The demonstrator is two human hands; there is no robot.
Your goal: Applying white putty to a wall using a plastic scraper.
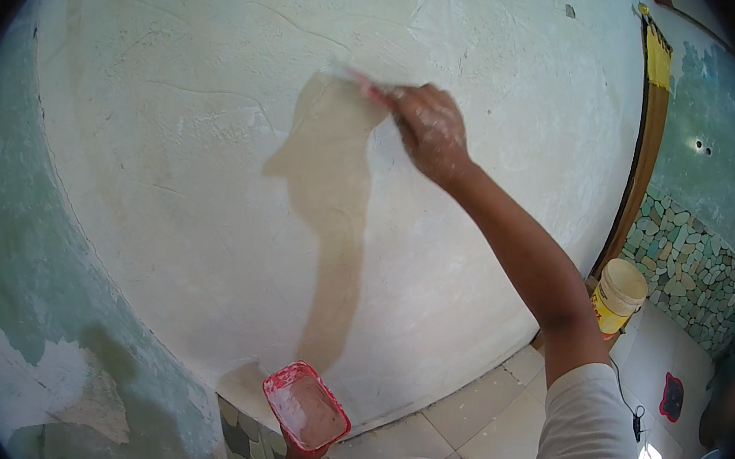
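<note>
My right hand (430, 129), dusted with white, is raised to the wall and closed round the red handle of a putty knife (368, 88). Its thin blade is smeared by motion and lies at or close to the wall surface; contact is hard to tell. The wall (473, 240) is coated whitish, with ridges and rough patches. Low in the view, my left hand (305, 450) grips a red rectangular tub (342, 401) from beneath, most of its fingers hidden. Pale paste (311, 405) coats the tub's inside and rim.
A white and yellow bucket (620, 294) stands at the right, near a wooden door frame (645, 150). Beyond are green stone cladding (692, 261) and a dark red-edged object (672, 397) on the tiled floor (475, 399). A cable (626, 396) hangs or lies nearby. Peeling green wall (26, 285) borders the left.
</note>
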